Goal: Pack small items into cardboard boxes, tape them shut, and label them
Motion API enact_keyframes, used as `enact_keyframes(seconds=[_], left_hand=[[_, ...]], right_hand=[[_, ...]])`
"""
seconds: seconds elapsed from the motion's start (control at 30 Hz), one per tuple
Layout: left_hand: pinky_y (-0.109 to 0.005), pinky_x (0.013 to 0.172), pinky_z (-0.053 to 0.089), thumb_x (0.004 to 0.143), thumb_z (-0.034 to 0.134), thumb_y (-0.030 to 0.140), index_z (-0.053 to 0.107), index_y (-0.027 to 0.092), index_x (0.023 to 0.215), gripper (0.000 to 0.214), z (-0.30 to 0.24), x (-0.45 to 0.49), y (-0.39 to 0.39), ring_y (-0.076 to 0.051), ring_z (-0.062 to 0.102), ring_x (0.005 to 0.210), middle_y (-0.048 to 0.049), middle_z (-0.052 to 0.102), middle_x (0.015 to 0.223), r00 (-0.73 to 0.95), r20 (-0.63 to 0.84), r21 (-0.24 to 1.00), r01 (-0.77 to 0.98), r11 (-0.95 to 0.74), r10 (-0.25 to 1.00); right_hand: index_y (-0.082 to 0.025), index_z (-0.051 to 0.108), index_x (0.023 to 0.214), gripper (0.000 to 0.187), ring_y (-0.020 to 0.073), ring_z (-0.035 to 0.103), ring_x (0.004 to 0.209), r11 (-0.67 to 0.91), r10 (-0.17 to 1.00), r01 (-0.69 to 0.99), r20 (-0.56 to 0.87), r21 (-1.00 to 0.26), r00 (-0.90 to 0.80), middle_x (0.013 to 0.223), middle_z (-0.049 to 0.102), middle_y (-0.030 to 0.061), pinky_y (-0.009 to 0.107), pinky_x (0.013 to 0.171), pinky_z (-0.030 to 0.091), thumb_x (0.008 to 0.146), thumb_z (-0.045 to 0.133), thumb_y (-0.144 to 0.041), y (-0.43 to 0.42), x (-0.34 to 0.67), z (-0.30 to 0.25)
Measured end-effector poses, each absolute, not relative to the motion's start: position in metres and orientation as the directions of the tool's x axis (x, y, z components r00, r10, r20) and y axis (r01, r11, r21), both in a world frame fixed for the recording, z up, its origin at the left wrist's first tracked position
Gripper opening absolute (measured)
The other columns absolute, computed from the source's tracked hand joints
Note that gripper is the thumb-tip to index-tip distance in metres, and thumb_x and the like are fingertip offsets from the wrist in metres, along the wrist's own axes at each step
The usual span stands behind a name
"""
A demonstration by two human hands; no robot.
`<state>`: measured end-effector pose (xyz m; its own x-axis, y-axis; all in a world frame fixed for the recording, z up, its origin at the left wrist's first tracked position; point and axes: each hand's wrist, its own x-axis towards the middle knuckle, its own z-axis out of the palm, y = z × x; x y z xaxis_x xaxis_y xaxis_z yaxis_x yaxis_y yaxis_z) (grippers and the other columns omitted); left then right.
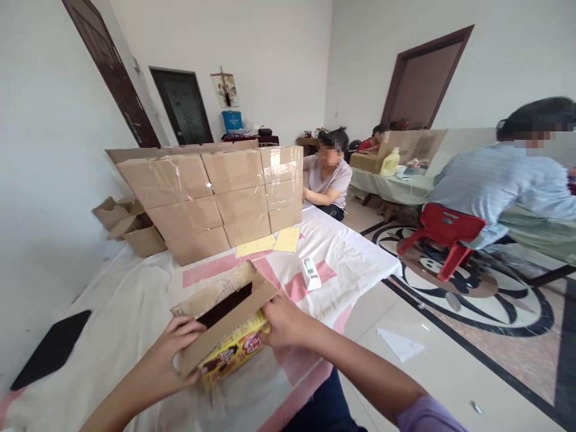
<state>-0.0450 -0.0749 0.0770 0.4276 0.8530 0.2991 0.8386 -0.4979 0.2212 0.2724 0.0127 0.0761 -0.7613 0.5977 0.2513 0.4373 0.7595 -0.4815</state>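
A yellow printed cardboard box (238, 351) with a cartoon figure on its side sits in front of me on the cloth-covered table (135, 324). Its top is open, with flaps standing out and a dark inside whose contents I cannot see. My left hand (180, 348) grips the near left end, fingers over the rim and thumb on the outer side. At the right end, my right hand (285, 324) is closed on the box's corner. Beyond the box lie a small white device with a screen (310, 274) and yellow printed sheets (265, 241).
Stacked taped cartons (216, 198) form a wall across the table's far side. Open cartons (130, 225) stand at the left, near a flat black item (51, 348). A person (330, 174) crouches behind the table's far corner. Another sits on a red chair (445, 231) at the right.
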Motion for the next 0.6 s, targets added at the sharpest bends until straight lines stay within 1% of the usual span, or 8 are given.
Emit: enact_keyframes(seconds=[0.07,0.13,0.2,0.27,0.37,0.43,0.53,0.6], left_hand=[[-0.037,0.096,0.062,0.074,0.081,0.05,0.081,0.03,0.112,0.043,0.071,-0.05,-0.078,-0.032,0.067,0.118,-0.0077,0.078,0.118,0.417,0.288,0.242,0.839,-0.487,0.862],[-0.039,0.099,0.062,0.076,0.08,0.052,0.08,0.033,0.116,0.045,0.069,-0.053,-0.082,-0.033,0.067,0.122,-0.0069,0.077,0.123,0.397,0.263,0.275,0.843,-0.463,0.879],[-0.041,0.103,0.06,0.082,0.075,0.051,0.078,0.034,0.12,0.042,0.07,-0.056,-0.085,-0.033,0.064,0.129,-0.006,0.075,0.129,0.365,0.24,0.336,0.838,-0.43,0.9],[-0.042,0.107,0.058,0.088,0.069,0.049,0.078,0.036,0.121,0.037,0.071,-0.06,-0.087,-0.032,0.062,0.134,-0.0054,0.074,0.132,0.335,0.228,0.42,0.813,-0.403,0.914],[-0.044,0.107,0.058,0.092,0.062,0.048,0.08,0.037,0.115,0.031,0.066,-0.069,-0.088,-0.032,0.063,0.134,-0.0051,0.074,0.132,0.312,0.229,0.539,0.748,-0.387,0.922],[-0.045,0.102,0.061,0.092,0.061,0.049,0.078,0.039,0.12,0.035,0.06,-0.074,-0.087,-0.034,0.066,0.13,-0.0042,0.074,0.134,0.232,0.235,0.592,0.736,-0.328,0.944],[-0.047,0.096,0.065,0.091,0.062,0.05,0.073,0.044,0.13,0.042,0.058,-0.077,-0.09,-0.035,0.069,0.126,-0.0016,0.071,0.139,0.139,0.228,0.642,0.723,-0.256,0.964],[-0.051,0.105,0.059,0.093,0.06,0.052,0.074,0.044,0.129,0.039,0.067,-0.072,-0.094,-0.036,0.064,0.134,-0.0025,0.07,0.141,0.237,0.221,0.679,0.659,-0.324,0.946]], right_hand=[[-0.019,0.06,0.122,0.059,0.0341,0.062,0.118,0.777,0.546,0.382,0.234,-0.499,-0.804,0.127,0.065,0.0147,0.042,0.096,0.054,0.069,0.081,-0.035,0.009,0.276,0.082],[-0.021,0.057,0.115,0.056,0.0266,0.064,0.096,0.755,0.546,0.387,0.181,-0.53,-0.818,0.111,0.066,0.0094,0.034,0.077,0.053,0.068,0.082,-0.039,0.002,0.284,0.084],[-0.022,0.053,0.106,0.049,0.0181,0.055,0.076,0.704,0.579,0.409,0.136,-0.581,-0.804,0.094,0.061,0.002,0.027,0.061,0.042,0.069,0.081,-0.04,-0.008,0.296,0.082],[-0.024,0.048,0.098,0.044,0.013,0.046,0.069,0.633,0.602,0.38,0.12,-0.674,-0.789,0.085,0.053,-0.0034,0.024,0.057,0.033,0.069,0.08,-0.034,-0.019,0.312,0.079],[-0.024,0.045,0.093,0.048,0.0104,0.044,0.07,0.395,0.654,0.241,0.087,-0.887,-0.752,0.083,0.049,-0.0063,0.021,0.057,0.029,0.062,0.081,-0.021,-0.04,0.34,0.076],[-0.025,0.045,0.094,0.054,0.0132,0.054,0.077,0.126,0.689,0.06,0.044,-0.99,-0.724,0.089,0.055,-0.0047,0.02,0.06,0.037,0.06,0.086,-0.022,-0.056,0.361,0.073],[-0.028,0.051,0.103,0.058,0.0263,0.072,0.099,-0.241,0.737,-0.279,0.012,-0.93,-0.676,0.109,0.071,0.004,0.035,0.079,0.056,0.062,0.091,-0.037,-0.079,0.389,0.061],[-0.031,0.06,0.113,0.062,0.0315,0.076,0.106,-0.337,0.816,-0.464,-0.008,-0.819,-0.578,0.114,0.077,0.0083,0.045,0.094,0.058,0.063,0.092,-0.048,-0.09,0.406,0.047]])
